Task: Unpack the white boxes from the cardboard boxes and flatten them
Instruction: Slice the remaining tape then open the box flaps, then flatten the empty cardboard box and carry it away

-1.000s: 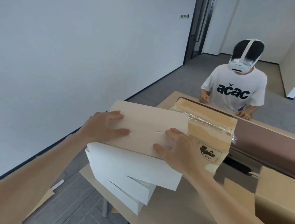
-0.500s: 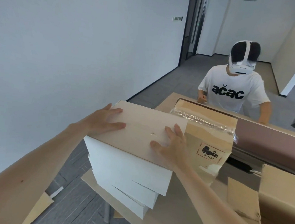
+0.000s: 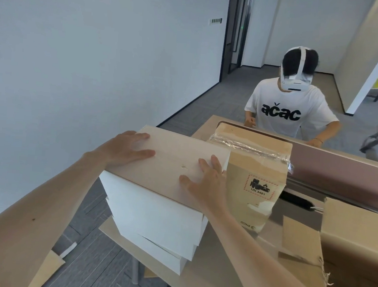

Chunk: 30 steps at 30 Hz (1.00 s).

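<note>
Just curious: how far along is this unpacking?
Done: white boxes stand stacked on the table, and the box at right is open. In hand: left hand and right hand rest flat on the stack's top. Left: the taped box looks sealed; neither cardboard box is flat.

A light wood-toned table [image 3: 208,285] fills the lower middle and right of the frame, backed by a mauve divider panel [image 3: 339,171]. At its left corner stands a stack of white boxes [image 3: 155,217]. Just right of the stack, touching it, a taped cardboard box [image 3: 256,171] with a UN 3481 label stands upright. An open cardboard box [image 3: 354,242] sits at lower right, its torn flap [image 3: 298,240] lying on the tabletop. A black cable slot [image 3: 296,200] shows near the panel.
</note>
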Tool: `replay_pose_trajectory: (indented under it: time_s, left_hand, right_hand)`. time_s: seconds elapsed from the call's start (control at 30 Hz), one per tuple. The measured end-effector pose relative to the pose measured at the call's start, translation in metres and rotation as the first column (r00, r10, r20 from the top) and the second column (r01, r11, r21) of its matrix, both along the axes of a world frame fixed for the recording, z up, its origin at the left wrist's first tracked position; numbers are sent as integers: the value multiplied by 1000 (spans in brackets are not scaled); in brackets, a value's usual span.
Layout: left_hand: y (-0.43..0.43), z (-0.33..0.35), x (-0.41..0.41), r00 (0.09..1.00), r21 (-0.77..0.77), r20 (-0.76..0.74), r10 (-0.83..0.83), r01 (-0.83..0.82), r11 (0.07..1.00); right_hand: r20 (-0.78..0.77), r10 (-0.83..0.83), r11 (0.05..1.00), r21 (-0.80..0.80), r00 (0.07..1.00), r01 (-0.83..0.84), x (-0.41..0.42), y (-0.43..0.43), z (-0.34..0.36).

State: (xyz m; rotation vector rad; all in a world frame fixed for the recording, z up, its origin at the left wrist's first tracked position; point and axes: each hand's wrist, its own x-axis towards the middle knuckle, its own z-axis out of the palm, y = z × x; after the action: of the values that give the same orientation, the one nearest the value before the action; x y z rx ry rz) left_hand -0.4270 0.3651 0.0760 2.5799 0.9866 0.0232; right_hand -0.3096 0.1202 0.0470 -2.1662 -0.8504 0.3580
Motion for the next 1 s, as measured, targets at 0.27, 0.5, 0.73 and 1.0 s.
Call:
replay_pose_trajectory:
  time_s: [0.27,0.5,0.73,1.0]
  left_hand:
    - [-43,3,22,998,224,-7,-64,64,973]
    - [-147,5,83,928,288,141,-344,294,912]
    - [-278,-10,148,776,267,224,-589,532,803]
    - [-399,-87,213,783,65,156,-602,600,798]
  right_hand:
    - [21,46,993,104,999,-48,14,-20,0]
    - [3,-45,978,202,999,43,52,-90,-11]
    - [-15,-127,975,180,992,128,110,-203,-43]
    - [-54,-198,979,44,979,201,176,-360,-99]
